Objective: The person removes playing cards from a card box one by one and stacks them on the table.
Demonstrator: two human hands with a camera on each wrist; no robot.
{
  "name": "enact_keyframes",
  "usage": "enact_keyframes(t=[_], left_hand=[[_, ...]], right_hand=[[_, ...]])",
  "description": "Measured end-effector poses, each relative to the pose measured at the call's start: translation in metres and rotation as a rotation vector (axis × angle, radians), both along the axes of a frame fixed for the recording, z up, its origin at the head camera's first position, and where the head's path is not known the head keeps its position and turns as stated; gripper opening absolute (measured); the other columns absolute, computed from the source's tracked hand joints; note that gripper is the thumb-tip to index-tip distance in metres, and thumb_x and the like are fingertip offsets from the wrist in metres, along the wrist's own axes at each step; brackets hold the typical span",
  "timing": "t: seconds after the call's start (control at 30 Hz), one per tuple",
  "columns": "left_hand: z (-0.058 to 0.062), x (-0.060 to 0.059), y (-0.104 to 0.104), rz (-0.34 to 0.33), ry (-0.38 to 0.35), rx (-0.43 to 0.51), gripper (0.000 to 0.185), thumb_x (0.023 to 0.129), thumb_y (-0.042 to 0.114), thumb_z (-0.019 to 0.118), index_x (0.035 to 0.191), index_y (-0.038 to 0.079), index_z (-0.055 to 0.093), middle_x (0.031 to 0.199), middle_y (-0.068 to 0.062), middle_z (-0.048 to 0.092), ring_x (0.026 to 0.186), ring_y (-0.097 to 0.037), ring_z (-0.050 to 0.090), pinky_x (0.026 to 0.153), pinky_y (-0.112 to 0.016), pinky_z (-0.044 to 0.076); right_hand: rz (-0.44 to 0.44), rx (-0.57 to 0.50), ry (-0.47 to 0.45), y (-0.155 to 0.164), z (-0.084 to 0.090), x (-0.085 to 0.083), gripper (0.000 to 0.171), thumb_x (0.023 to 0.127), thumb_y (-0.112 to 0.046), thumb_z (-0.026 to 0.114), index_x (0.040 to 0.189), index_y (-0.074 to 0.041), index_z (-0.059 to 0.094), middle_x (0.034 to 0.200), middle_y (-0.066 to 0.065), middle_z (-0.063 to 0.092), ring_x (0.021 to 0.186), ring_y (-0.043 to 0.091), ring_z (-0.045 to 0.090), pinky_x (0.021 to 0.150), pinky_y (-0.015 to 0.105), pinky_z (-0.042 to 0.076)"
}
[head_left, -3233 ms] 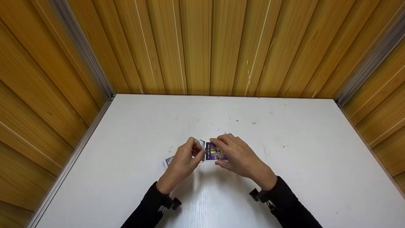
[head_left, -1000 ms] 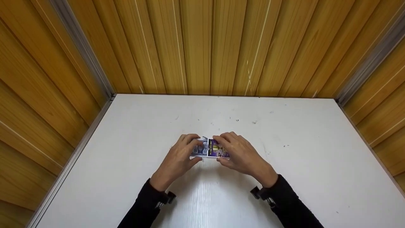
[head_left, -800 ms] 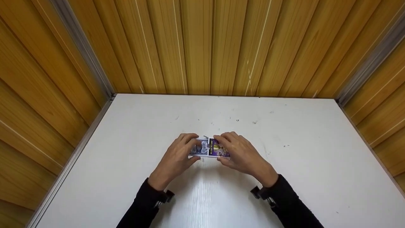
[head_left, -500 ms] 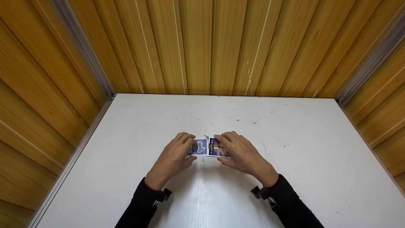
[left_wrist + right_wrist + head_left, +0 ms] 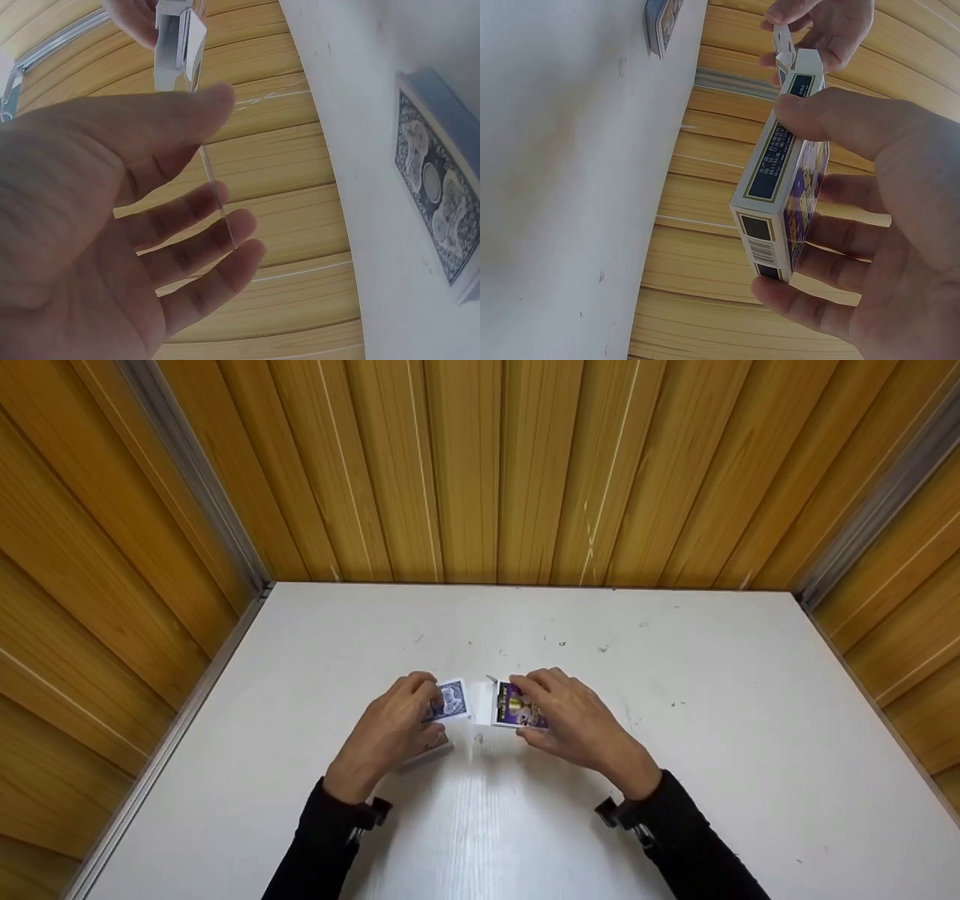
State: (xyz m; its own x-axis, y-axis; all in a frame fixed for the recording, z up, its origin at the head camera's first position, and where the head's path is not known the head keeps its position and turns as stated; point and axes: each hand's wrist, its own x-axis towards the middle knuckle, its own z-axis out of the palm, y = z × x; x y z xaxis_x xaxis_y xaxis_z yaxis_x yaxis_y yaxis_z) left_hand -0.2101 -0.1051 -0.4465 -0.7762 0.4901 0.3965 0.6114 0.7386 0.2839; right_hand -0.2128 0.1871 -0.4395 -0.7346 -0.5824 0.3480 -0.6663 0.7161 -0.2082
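My left hand [image 5: 390, 727] pinches a thin blue-backed playing card [image 5: 454, 699] between thumb and fingertips; the left wrist view shows it edge-on. With thumb and fingers, my right hand [image 5: 581, 720] grips the purple-fronted card box [image 5: 514, 709] by its long sides. The box's open end, with white flaps [image 5: 195, 45], faces the left hand. Below the left hand a stack of playing cards [image 5: 435, 750] lies on the table, mostly covered in the head view. The left wrist view shows this stack [image 5: 431, 176] with its patterned back up.
A white table [image 5: 697, 660] with small dark marks lies under both hands. Yellow wood-panel walls [image 5: 472, 472] rise behind it and at both sides, with grey metal posts [image 5: 202, 472] at the corners. Each dark sleeve [image 5: 322, 832] carries a small wrist mount.
The left hand has drawn the card out of the box and moved left and toward me, tilting it. The card now stands apart from the box, over the stack. The right hand has barely moved.
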Motion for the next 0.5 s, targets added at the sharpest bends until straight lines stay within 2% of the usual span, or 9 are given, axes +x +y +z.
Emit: enact_keyframes(t=[0.13, 0.23, 0.4, 0.5], left_hand=[[0.0005, -0.0006, -0.0068, 0.042, -0.003, -0.012, 0.038, 0.077, 0.007, 0.092, 0.102, 0.003, 0.064, 0.120, -0.013, 0.062, 0.104, -0.028, 0.062, 0.083, -0.038, 0.056], [-0.0006, -0.0007, -0.0080, 0.080, -0.038, -0.024, 0.037, 0.076, 0.007, 0.092, 0.100, 0.002, 0.064, 0.119, -0.015, 0.061, 0.103, -0.029, 0.061, 0.081, -0.039, 0.057], [-0.0016, 0.0014, -0.0067, 0.164, -0.199, -0.045, 0.034, 0.079, 0.007, 0.090, 0.099, 0.002, 0.062, 0.115, -0.015, 0.059, 0.096, -0.026, 0.058, 0.075, -0.040, 0.056], [-0.0023, 0.0018, -0.0059, 0.195, -0.271, -0.069, 0.034, 0.080, 0.005, 0.088, 0.099, 0.004, 0.060, 0.112, -0.013, 0.057, 0.092, -0.023, 0.056, 0.073, -0.039, 0.054]], right_hand=[[-0.007, 0.003, -0.010, 0.0003, 0.0012, 0.0000, 0.069, 0.086, -0.031, 0.085, 0.144, -0.007, 0.056, 0.127, 0.011, 0.062, 0.112, 0.026, 0.060, 0.086, 0.042, 0.054], [-0.015, -0.001, -0.017, 0.0005, 0.0017, 0.0002, 0.069, 0.086, -0.031, 0.085, 0.144, -0.008, 0.056, 0.127, 0.011, 0.062, 0.112, 0.025, 0.060, 0.086, 0.042, 0.054], [-0.021, -0.002, -0.027, 0.0010, 0.0016, 0.0005, 0.069, 0.087, -0.031, 0.085, 0.144, -0.008, 0.056, 0.128, 0.011, 0.061, 0.112, 0.026, 0.059, 0.087, 0.043, 0.054], [-0.016, 0.000, -0.023, 0.0011, 0.0007, 0.0003, 0.069, 0.087, -0.032, 0.084, 0.145, -0.008, 0.055, 0.128, 0.011, 0.061, 0.111, 0.025, 0.060, 0.087, 0.043, 0.054]])
